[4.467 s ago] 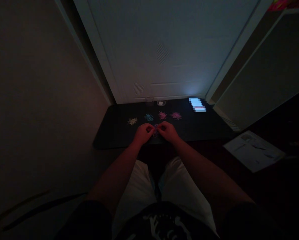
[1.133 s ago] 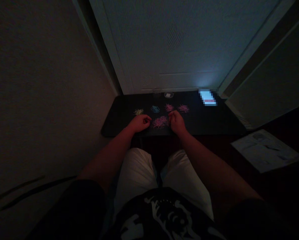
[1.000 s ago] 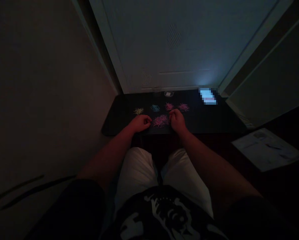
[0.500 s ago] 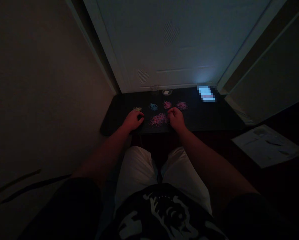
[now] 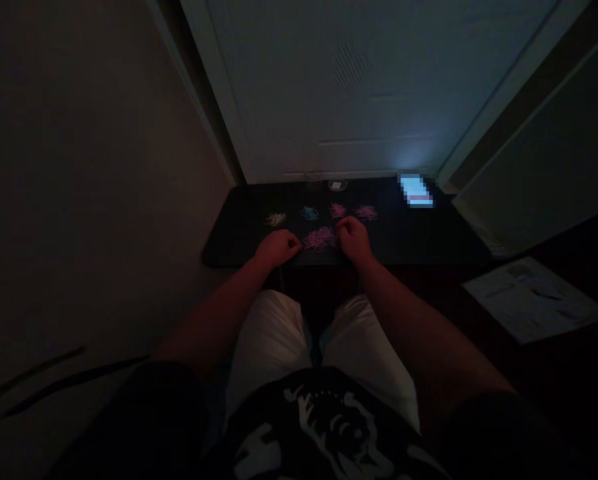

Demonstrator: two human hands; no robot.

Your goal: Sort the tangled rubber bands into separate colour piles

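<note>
On a dark low table (image 5: 403, 240) lies a mixed pile of thin pink and purple sticks (image 5: 320, 239). My left hand (image 5: 280, 247) is at the pile's left edge, thumb and fingertips pressed together. At its right edge is my right hand (image 5: 353, 239), its fingers curled in a pinch. Whatever either hand holds is too small and dark to make out. Behind them sit four small piles: pale yellowish (image 5: 276, 219), blue (image 5: 309, 213), pink (image 5: 337, 211) and pinkish purple (image 5: 367, 212).
A lit, blurred screen (image 5: 416, 191) lies at the table's back right. Near the back edge stand a small round clear dish (image 5: 337, 185) and a faint clear container (image 5: 313, 177). A white door rises behind. A pale sheet (image 5: 533, 299) lies lower right.
My left hand has moved right, from beside the pale pile to the mixed pile, and its fingers have closed. My right hand has hardly moved. The view has shifted slightly.
</note>
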